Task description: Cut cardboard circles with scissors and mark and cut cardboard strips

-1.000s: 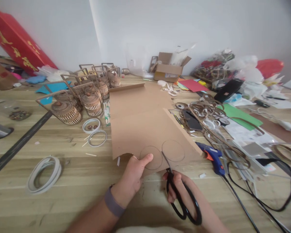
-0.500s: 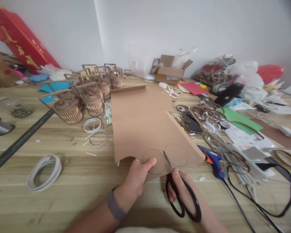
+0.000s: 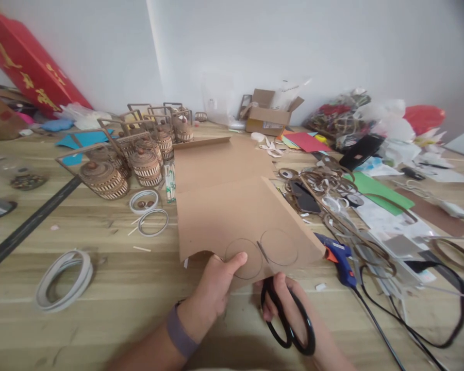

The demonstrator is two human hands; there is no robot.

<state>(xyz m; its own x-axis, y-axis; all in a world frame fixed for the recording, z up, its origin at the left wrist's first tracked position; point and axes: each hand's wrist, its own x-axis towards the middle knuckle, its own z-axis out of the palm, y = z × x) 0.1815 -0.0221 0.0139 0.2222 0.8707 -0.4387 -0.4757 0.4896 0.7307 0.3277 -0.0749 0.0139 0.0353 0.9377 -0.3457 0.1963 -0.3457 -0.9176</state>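
Observation:
A large sheet of brown cardboard lies before me, with two circles drawn side by side near its front edge. My left hand grips that edge, its thumb pressed on top inside the left circle and its fingers hidden underneath. In my right hand is a pair of black-handled scissors, held by the loops. A dark blade crosses the front edge and shows between the two circles; the other blade is out of sight.
Lidded woven baskets with tall handles stand left of the cardboard. Rolls of white strip lie at the left. On the right are a blue glue gun with its cord, a phone and coiled brown strips. An open carton stands behind.
The scissors' handles have dropped slightly towards me and the blade sits between the circles at the edge. My left hand keeps its grip. The whole view has shifted a little.

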